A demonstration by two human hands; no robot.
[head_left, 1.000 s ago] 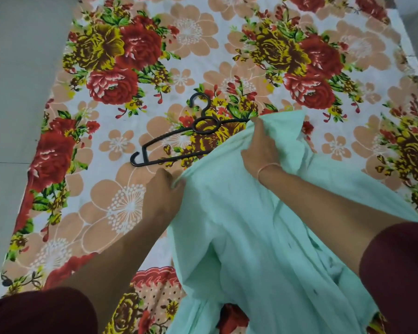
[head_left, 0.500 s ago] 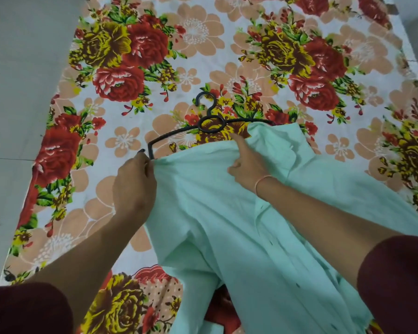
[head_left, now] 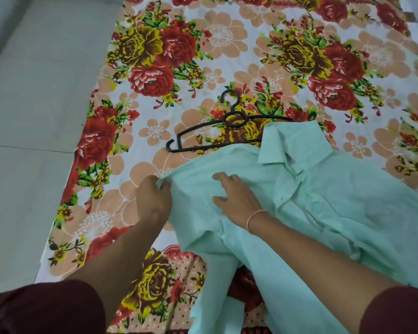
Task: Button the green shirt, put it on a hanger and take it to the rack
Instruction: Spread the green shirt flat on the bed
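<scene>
Down on the floral sheet (head_left: 227,44), the green shirt (head_left: 336,201) lies spread out right of centre. It's a thin, pale mint cotton-looking thing, pretty rumpled, with soft creases running along the front placket. The stiff pointed collar (head_left: 287,150) sits at the far end, flopped open. I can't tell how many buttons are done up under those folds.

Just beyond the collar is the hanger (head_left: 225,119): black, thin, plastic by the look of it, with a round loop under the hook and little upturned tips. It lies flat on the sheet. Its right end is hidden under the shirt's collar area, and the shirt's far edge touches the lower bar.

The left hand (head_left: 152,201) is pinching the shirt's left edge, with the cloth bunched between thumb and fingertips. The right hand (head_left: 234,196) is palm down on the fabric, fingers spread and a bit bent, holding nothing. It has a thin pink thread band (head_left: 253,216) round the wrist. Both forearms come in from the near side and cover part of the shirt's lower half. Dark maroon sleeves (head_left: 46,307) show at the near corners.

The sheet is loud: big red and yellow roses and peach blossoms on white, matte weave. On the left is plain grey floor (head_left: 22,165) with a thin seam line.
</scene>
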